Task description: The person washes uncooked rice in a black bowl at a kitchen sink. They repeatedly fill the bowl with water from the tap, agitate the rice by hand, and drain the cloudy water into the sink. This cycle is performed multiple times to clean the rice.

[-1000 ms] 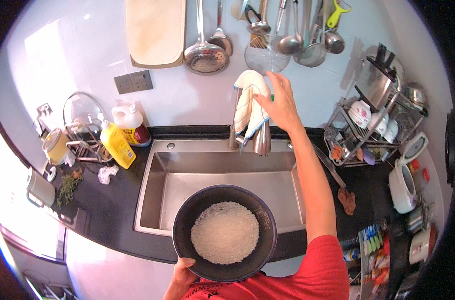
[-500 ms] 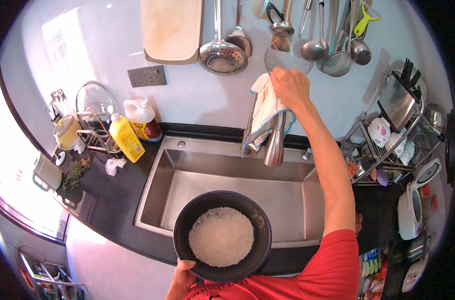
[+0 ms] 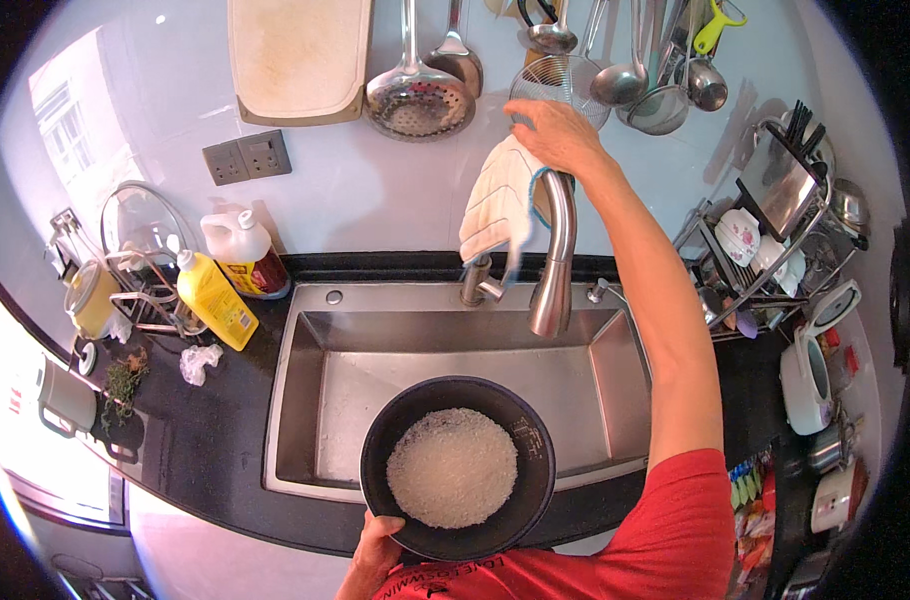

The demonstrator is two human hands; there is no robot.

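Note:
My left hand (image 3: 377, 540) grips the near-left rim of a dark round rice cooker pot (image 3: 535, 480), thumb over the edge. White rice (image 3: 453, 468) lies in its bottom. The pot is held over the front edge of the steel sink (image 3: 315, 400). Stretched forward, my right hand (image 3: 560, 138) is at the top of a cream dishcloth (image 3: 497, 200) with blue trim. The cloth hangs beside and partly behind the faucet's curved neck (image 3: 561, 225). My fingers look bent around its upper edge; the exact grip is partly hidden.
Ladles, strainers and a skimmer (image 3: 420, 100) hang on the wall beside a cutting board (image 3: 300, 60). A yellow bottle (image 3: 217, 300) and a larger jug (image 3: 240, 245) stand left of the sink. Right of it is a dish rack (image 3: 745, 270) with bowls.
My right hand has moved up and slightly left, and the dishcloth has swung left, uncovering the faucet neck and base. The pot stays in my left hand, and the view has shifted.

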